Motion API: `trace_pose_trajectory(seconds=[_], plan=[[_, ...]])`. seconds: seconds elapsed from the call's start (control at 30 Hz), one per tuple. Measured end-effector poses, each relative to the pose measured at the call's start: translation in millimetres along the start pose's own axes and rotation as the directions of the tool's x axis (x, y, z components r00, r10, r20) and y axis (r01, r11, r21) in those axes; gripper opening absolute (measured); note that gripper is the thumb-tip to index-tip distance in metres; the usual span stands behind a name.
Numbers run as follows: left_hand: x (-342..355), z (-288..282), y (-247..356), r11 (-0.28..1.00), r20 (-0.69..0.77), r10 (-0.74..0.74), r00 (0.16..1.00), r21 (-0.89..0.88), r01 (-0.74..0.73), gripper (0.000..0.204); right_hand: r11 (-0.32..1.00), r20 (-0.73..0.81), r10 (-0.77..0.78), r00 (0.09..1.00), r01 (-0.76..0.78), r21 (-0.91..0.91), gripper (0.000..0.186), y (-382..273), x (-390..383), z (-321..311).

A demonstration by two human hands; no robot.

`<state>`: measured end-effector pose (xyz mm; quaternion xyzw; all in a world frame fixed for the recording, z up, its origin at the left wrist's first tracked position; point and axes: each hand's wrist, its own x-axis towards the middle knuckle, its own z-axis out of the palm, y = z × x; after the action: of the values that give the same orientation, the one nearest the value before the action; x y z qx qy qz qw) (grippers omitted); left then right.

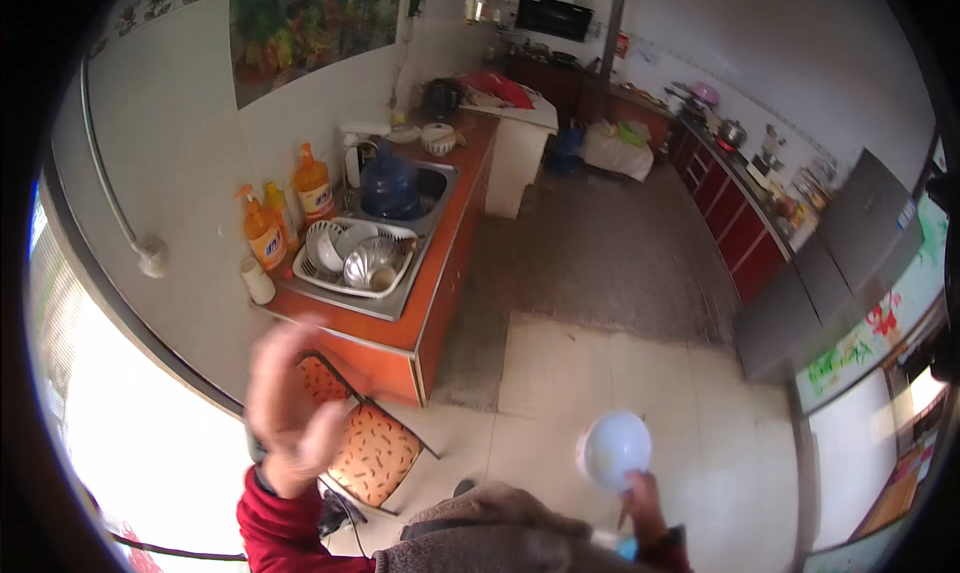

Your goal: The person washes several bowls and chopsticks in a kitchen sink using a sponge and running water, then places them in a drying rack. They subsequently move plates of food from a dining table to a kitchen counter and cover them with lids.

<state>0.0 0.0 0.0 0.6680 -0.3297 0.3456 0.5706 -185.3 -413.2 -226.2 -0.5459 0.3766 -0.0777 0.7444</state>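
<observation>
One bare left hand (292,433): out in front, thumb apart from the blurred fingers, nothing held; just how the fingers sit against each other, can't tell. Nearest thing in view is the chair below it.
Right hand (645,503): clamped on the near edge of the bowl, fingertips partly hidden.
Round white bowl (610,445): in the right hand, over the pale tile floor, opening seemingly toward the camera. Edge grip likely keeps most of the inside free of fingers.
Light-blue patch (627,547): beside the right wrist (too cut off to identify).
Orange-patterned padded chair (375,455): on the floor by the counter end, probably parked there to leave the walkway free.
Orange-topped counter (452,248): runs along the left wall, carries the washing-up gear.
White plastic dish basket (345,289): on the metal sink's drainboard, presumably so drips land on metal. Holds white bowls (325,245) and a shiny metal bowl (370,260), tilted, likely to shed water.
Orange pump bottles (263,233): against the wall behind the basket, likely for reach from the sink.
Big blue translucent water jug (390,188): at the metal sink (436,185), past the basket.
Red cloth (505,89): on a white-topped unit, farther back.
Dark red cabinets (722,211): far right wall, cookware on top.
</observation>
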Motion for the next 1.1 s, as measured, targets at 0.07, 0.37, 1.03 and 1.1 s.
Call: trace_pose_trajectory(seconds=[0.07, 0.37, 1.03, 1.1], plan=[[-9.3, 42.4, -43.8, 0.971, 0.170, -0.234, 0.957, -0.010, 0.239, 0.052, 1.000, 0.029, 0.019, 0.999, -0.019, 0.005, 0.023, -30.9, 49.7, 13.4], [-42.6, 206.6, -163.0, 0.591, 0.412, -0.690, 0.595, -0.154, 0.792, 0.037, 0.978, 0.318, 0.002, 0.948, 0.064, -0.198, 0.023, -154.8, 268.7, 82.7], [95.3, 372.0, -401.9, 0.289, 0.028, -0.947, 0.320, -0.356, 0.888, 0.030, 0.945, 0.520, 0.110, 0.847, 0.072, -0.318, 0.019, -328.3, 676.4, 316.8], [115.4, 372.0, -433.8, 0.320, -0.014, -0.941, 0.338, -0.359, 0.877, 0.030, 0.953, 0.524, 0.093, 0.847, 0.076, -0.292, 0.018, -340.8, 702.4, 341.4]])
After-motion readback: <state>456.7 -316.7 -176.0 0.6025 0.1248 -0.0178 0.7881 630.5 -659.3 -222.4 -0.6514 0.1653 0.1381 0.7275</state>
